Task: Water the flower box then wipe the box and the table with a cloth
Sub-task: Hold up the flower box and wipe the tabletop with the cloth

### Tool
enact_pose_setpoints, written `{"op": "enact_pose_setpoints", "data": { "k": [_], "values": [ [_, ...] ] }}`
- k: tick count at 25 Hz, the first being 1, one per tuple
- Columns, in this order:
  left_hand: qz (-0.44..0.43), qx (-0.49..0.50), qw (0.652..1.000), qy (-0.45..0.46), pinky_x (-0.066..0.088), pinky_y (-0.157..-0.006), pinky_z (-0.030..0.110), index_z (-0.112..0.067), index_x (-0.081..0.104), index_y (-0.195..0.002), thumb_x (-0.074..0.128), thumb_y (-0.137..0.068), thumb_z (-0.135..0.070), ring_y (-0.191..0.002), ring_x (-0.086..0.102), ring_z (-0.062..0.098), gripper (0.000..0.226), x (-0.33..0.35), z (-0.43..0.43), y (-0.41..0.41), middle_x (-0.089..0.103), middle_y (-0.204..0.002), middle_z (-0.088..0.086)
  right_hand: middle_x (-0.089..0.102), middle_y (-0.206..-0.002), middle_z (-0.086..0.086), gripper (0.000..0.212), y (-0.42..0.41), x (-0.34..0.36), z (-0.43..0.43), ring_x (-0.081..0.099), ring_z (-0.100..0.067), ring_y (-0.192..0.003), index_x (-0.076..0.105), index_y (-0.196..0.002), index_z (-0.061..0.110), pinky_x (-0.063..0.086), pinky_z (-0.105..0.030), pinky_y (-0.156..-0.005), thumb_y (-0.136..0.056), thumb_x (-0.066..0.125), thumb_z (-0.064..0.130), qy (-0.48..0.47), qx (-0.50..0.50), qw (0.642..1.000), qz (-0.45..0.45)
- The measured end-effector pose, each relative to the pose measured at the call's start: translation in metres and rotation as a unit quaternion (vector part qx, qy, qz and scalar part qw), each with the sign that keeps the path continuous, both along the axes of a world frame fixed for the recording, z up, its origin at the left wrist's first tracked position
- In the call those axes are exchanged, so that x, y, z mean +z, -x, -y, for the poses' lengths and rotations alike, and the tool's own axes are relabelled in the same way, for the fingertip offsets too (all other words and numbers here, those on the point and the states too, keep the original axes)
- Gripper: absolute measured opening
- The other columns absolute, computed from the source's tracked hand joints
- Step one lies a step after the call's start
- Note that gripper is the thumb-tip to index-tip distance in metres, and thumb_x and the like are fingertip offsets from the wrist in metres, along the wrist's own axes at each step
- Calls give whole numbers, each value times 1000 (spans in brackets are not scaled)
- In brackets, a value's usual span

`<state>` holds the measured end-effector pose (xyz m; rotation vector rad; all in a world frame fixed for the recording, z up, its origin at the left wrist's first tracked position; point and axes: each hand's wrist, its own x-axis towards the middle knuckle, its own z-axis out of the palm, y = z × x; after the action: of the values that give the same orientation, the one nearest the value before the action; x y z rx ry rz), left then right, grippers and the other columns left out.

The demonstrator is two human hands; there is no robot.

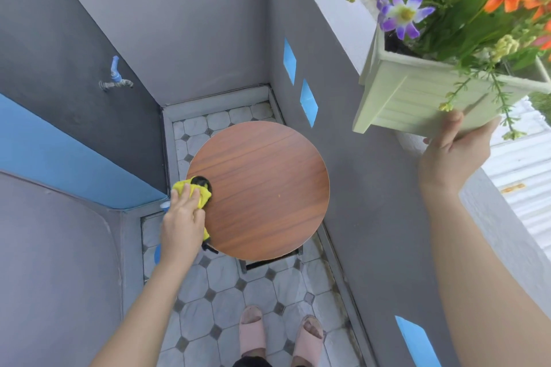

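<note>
**A:** so where's your left hand (182,219) at?

**B:** flat on the yellow cloth (199,190), fingers spread, pressing it down on the left edge of the round wooden counter (262,188). The cloth's bunched up and hangs a bit over the rim

**A:** and the flower box (417,98)?

**B:** not on the counter at all. Your right hand (453,155) has it lifted up at the right, beside the grey wall, palm cupped under the bottom, thumb against the front face. The pale green box is tilted, with purple, orange and pink flowers (405,13) spilling out the top

**A:** anything else around?

**B:** blue tap (115,76) on the left wall, your pink slippers (252,334) on the tiled floor
</note>
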<state>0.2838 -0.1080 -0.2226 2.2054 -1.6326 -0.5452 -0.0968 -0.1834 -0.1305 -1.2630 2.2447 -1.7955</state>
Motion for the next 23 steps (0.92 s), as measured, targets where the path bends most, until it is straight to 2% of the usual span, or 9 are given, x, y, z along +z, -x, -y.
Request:
{"op": "enact_pose_setpoints", "data": {
  "k": [4, 7, 10, 12, 14, 16, 19, 21, 23],
  "values": [
    [24, 16, 1000, 0, 31, -105, 48, 0, 51, -131, 41, -89, 1, -143, 17, 34, 43, 9, 69, 17, 32, -151, 14, 68, -94, -17, 75, 0, 1, 1, 66, -38, -82, 45, -121, 4, 51, -41, -71, -86, 36, 70, 6, 11, 1000, 11],
    [44, -19, 999, -8, 33, -102, 50, 0, 50, -130, 39, -89, 0, -142, 17, 35, 42, 10, 111, 42, 30, -152, 13, 65, -84, -10, 61, 1, 4, 1, 64, -32, -80, 46, -119, 0, 43, -18, -66, -89, 42, 52, 2, 9, 1000, 23],
    [49, -83, 995, -18, 31, -105, 47, -5, 46, -136, 40, -91, -1, -144, 12, 31, 46, 10, 141, 77, 27, -154, 10, 69, -81, -19, 54, 0, 4, -1, 65, -32, -77, 46, -117, 3, 38, -4, -62, -88, 42, 48, 5, 17, 1000, 25],
    [42, -137, 989, -23, 33, -103, 47, -6, 43, -137, 41, -90, -1, -145, 11, 28, 48, 12, 147, 104, 24, -156, 7, 68, -79, -19, 53, 2, 3, 0, 65, -32, -75, 46, -114, 3, 40, -9, -62, -88, 42, 49, 5, 12, 1000, 24],
    [27, -215, 976, -26, 32, -104, 47, -9, 39, -141, 42, -90, 0, -146, 7, 25, 52, 13, 140, 126, 21, -157, 4, 67, -76, -16, 54, 1, 3, 1, 65, -33, -72, 46, -113, 4, 45, -24, -64, -87, 42, 52, -2, 3, 1000, 20],
    [20, -314, 949, -18, 31, -106, 45, -11, 37, -143, 44, -89, 1, -146, 6, 24, 56, 11, 122, 141, 21, -157, 3, 64, -75, -11, 55, 0, 3, 0, 65, -35, -71, 46, -114, 5, 48, -34, -66, -87, 42, 53, -4, -2, 1000, 19],
    [8, -433, 902, -5, 32, -108, 40, -10, 39, -142, 46, -88, 2, -146, 8, 22, 56, 7, 87, 149, 24, -155, 3, 67, -79, -11, 60, 1, 3, 0, 66, -35, -75, 46, -116, 4, 50, -38, -68, -87, 41, 56, -6, -11, 1000, 12],
    [-2, -490, 871, 30, 32, -109, 38, -7, 45, -138, 49, -86, 2, -143, 14, 24, 53, 1, 59, 140, 32, -152, 6, 66, -80, -9, 60, 0, 3, 0, 66, -36, -74, 48, -113, 6, 52, -43, -68, -87, 41, 59, -4, -13, 1000, 10],
    [7, -542, 837, 73, 41, -104, 42, -6, 55, -129, 47, -80, -3, -137, 25, 25, 49, -5, 29, 120, 47, -142, 8, 63, -76, -8, 61, -1, 4, 0, 65, -37, -70, 50, -109, 5, 50, -42, -65, -86, 40, 61, -2, -14, 1000, 8]
  ]
}}
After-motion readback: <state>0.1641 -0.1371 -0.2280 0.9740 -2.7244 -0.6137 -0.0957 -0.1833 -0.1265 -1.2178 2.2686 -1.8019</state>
